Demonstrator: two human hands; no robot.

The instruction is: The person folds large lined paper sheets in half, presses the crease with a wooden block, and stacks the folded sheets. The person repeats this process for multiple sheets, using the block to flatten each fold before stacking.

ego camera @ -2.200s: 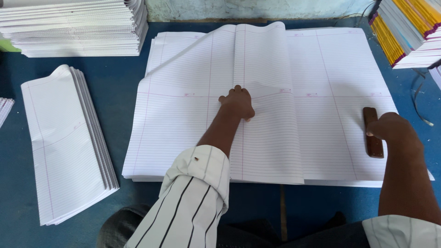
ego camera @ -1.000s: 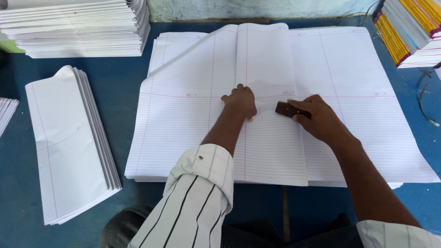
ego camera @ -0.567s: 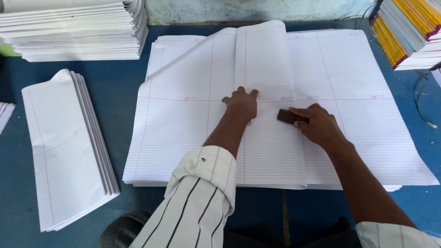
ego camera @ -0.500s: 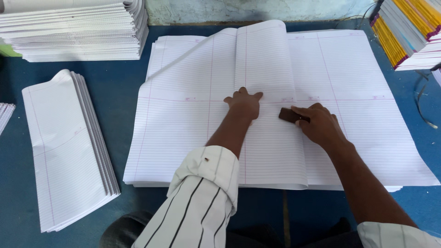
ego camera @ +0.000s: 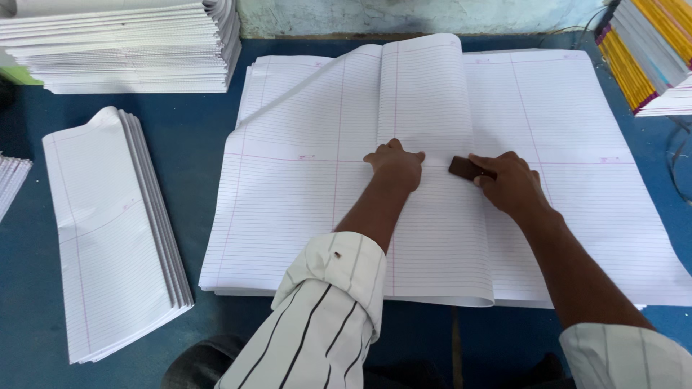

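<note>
Since the earlier frame your right hand (ego camera: 513, 184) has brought the dark block (ego camera: 467, 168) onto the folded ruled sheet (ego camera: 432, 238), fingers closed around it; your left hand (ego camera: 396, 162) presses flat beside. Creasing step: next, likely a firm stroke along the fold.

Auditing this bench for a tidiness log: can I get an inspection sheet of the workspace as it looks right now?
Surface: blue table top, mostly covered with paper.
Job's things: large ruled sheets spread flat, one folded sheet doubled over along the middle; small dark brown block lying on it.
Clutter: pile of folded sheets at left; tall stack of white paper at the far left corner; stack of yellow-edged books at the far right.
Hands: left hand pressed flat on the fold; right hand gripping the block.
Cables: thin dark wire at the right edge.
Surroundings: pale worn wall behind the table.
</note>
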